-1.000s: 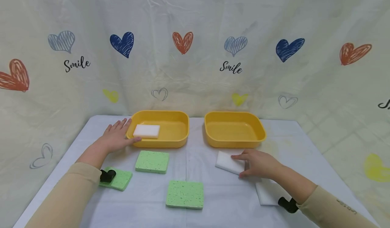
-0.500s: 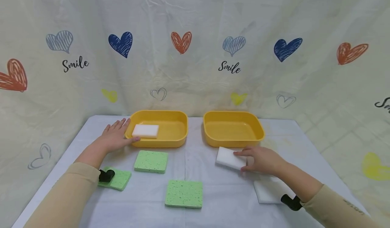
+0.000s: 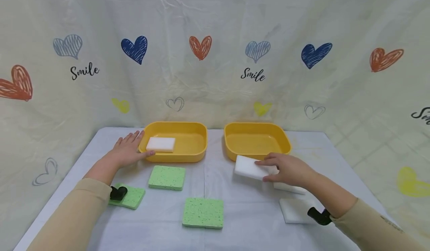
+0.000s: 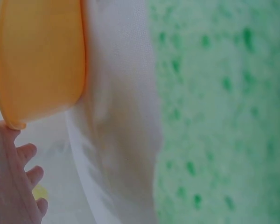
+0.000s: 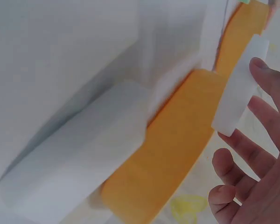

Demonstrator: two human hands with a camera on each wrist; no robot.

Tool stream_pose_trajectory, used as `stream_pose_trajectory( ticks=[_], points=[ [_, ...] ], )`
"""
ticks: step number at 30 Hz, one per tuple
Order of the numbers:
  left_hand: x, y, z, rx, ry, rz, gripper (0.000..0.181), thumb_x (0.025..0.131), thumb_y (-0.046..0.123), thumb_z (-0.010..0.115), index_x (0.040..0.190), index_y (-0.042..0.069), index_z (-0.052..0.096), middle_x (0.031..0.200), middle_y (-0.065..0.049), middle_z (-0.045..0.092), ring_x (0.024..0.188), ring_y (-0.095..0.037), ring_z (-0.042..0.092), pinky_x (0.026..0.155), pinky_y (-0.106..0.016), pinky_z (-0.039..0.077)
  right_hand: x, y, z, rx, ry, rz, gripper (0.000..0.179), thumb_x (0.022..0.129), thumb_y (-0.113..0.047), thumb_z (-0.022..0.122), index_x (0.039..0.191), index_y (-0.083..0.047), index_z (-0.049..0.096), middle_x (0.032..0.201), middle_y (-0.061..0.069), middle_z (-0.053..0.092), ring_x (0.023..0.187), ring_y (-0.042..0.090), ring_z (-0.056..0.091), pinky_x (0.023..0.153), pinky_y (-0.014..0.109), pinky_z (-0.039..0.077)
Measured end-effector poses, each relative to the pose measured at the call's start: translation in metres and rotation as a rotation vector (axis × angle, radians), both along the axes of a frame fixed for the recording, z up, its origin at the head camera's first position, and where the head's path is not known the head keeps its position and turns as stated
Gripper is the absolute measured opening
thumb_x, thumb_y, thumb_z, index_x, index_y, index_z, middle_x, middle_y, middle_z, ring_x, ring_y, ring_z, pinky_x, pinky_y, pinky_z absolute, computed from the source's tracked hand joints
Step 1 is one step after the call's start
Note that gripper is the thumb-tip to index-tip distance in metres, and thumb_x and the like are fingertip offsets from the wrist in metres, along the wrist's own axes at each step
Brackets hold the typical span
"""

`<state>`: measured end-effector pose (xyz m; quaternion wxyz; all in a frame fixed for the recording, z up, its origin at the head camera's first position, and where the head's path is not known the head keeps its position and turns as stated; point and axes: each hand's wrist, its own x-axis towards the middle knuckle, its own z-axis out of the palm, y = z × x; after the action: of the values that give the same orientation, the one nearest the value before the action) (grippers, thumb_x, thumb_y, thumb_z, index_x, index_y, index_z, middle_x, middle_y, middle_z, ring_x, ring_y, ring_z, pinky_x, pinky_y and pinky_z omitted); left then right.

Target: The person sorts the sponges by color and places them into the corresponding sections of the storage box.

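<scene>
My right hand (image 3: 289, 169) pinches a white sponge block (image 3: 249, 167) between thumb and fingers. The block is raised off the table, slightly tilted, just in front of the right yellow tray (image 3: 258, 157). In the right wrist view, the thumb presses one face of the white block (image 5: 240, 88) and fingertips touch the other; two fingers curl free of it. My left hand (image 3: 125, 150) rests with spread, straight fingers against the left end of the left yellow tray (image 3: 178, 157). Another white block (image 3: 160, 144) lies inside that tray. The left wrist view shows the hand touching the tray's rim (image 4: 18, 125).
Green speckled sponges lie on the white-covered table (image 3: 242, 228): one below the left tray (image 3: 167, 177), one at centre front (image 3: 203, 213) and one partly under the left wrist (image 3: 134, 198). Two white blocks (image 3: 289, 188) (image 3: 295, 210) lie under the right forearm. A heart-patterned curtain (image 3: 215, 83) hangs behind.
My right hand has lifted the white block off the table and moved it away from me, toward the right tray. The left hand has stayed on the left tray.
</scene>
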<state>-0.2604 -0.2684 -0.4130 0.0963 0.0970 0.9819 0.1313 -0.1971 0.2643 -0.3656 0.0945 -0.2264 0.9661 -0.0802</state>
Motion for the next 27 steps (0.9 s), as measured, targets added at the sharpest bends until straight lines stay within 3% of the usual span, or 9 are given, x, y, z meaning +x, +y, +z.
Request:
stream_pose_trajectory(
  ticks=[5,10,16,23,27],
  points=[
    [-0.001,-0.001,-0.003,-0.017,-0.001,0.002,0.118,0.085,0.084,0.037,0.157,-0.004,0.002,0.161,-0.03,0.005,0.146,-0.052,0.003,0.114,-0.067,-0.003,-0.003,-0.012,0.008,-0.037,0.011,0.037,0.055,0.081,-0.057,0.074,0.131,-0.035,0.066,0.127,-0.003,0.061,0.091,0.012,0.06,0.078,0.034,0.054],
    [-0.001,-0.002,-0.004,-0.012,-0.006,0.008,0.117,0.086,0.082,0.039,0.156,-0.004,0.003,0.161,-0.03,0.006,0.146,-0.052,0.002,0.114,-0.067,-0.004,-0.012,-0.028,0.015,-0.068,0.013,0.057,0.053,0.084,-0.056,0.072,0.131,-0.035,0.066,0.132,0.0,0.059,0.102,0.02,0.062,0.085,0.039,0.055],
    [0.0,-0.002,-0.002,-0.015,-0.003,0.008,0.116,0.087,0.081,0.041,0.156,-0.004,0.003,0.161,-0.031,0.006,0.145,-0.052,0.002,0.114,-0.068,-0.004,-0.033,-0.056,0.023,-0.085,0.048,0.107,0.048,0.085,-0.046,0.076,0.131,-0.032,0.067,0.134,0.003,0.06,0.099,0.023,0.063,0.084,0.039,0.054],
    [-0.001,-0.002,-0.002,-0.004,0.012,0.0,0.115,0.088,0.08,0.041,0.157,-0.003,0.003,0.161,-0.029,0.005,0.146,-0.051,0.002,0.114,-0.067,-0.004,-0.058,-0.093,0.034,-0.045,-0.01,0.095,0.05,0.086,-0.048,0.075,0.133,-0.034,0.065,0.141,0.003,0.056,0.128,0.028,0.052,0.106,0.049,0.043],
    [0.0,-0.001,-0.002,0.011,0.017,0.0,0.116,0.086,0.081,0.04,0.157,-0.003,0.003,0.162,-0.029,0.005,0.146,-0.05,0.002,0.115,-0.066,-0.004,-0.074,-0.117,0.038,-0.018,-0.035,0.118,0.051,0.085,-0.048,0.076,0.133,-0.036,0.064,0.138,-0.001,0.058,0.127,0.024,0.053,0.106,0.045,0.043]
  ],
)
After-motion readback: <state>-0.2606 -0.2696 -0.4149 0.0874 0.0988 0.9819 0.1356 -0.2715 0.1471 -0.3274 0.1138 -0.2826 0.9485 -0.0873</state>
